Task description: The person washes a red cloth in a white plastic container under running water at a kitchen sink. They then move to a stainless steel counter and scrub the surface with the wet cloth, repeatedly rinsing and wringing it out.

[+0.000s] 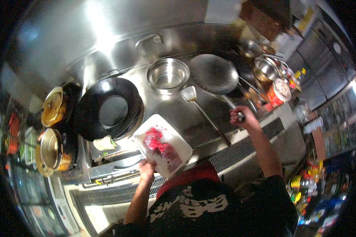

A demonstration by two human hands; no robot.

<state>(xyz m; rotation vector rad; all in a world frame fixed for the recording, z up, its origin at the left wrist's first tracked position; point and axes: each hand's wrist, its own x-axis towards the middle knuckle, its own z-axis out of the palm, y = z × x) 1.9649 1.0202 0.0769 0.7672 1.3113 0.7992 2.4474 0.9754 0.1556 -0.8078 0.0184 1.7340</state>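
Note:
My left hand (147, 170) grips the near left corner of a white rectangular tray (178, 142), which is held tilted in front of me. Wet, bright red food (155, 139), perhaps raw meat, lies in it with reddish liquid. My right hand (242, 117) is closed around the handle of a round metal pan or strainer (214, 74), blurred, over the back right of the stove. Between my hands a long-handled wok spatula (190, 94) rests on the steel top. Behind it stands a round steel bowl (168, 75).
A large black wok (114, 109) sits left, with a folded cloth (105, 143) at its near edge. Pots (50, 146) stand farther left. At right are steel bowls (266, 68) and a red-and-white tub (279, 91). A faucet (149, 40) is at the back wall.

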